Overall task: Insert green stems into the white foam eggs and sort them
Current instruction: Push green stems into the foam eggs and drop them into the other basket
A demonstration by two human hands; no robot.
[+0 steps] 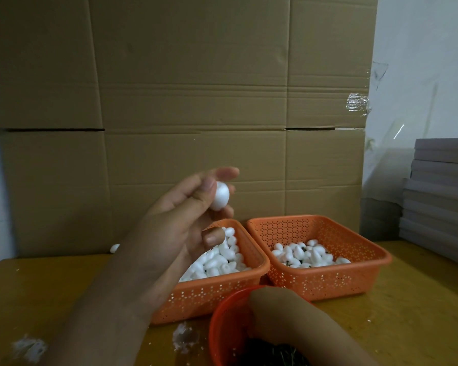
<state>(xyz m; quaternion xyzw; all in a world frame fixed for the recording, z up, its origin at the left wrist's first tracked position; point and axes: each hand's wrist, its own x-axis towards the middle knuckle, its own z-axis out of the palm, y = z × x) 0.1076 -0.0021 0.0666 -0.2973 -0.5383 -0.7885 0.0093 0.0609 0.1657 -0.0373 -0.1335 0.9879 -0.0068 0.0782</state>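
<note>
I am pinching a white foam egg point(220, 196) in my raised left hand point(185, 220), ready for a stem, while my right hand point(273, 313) is digging in the round red basket point(224, 320) at six o'clock, grip hidden.

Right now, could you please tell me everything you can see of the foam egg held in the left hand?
The foam egg is plain white, smooth and matte, like polystyrene, with no stem visible in it. The left hand pinches it between thumb and fingertips, raised above the left orange basket of loose eggs, in front of the cardboard. Its narrower end seems to point down; the thumb hides part of it.
</note>
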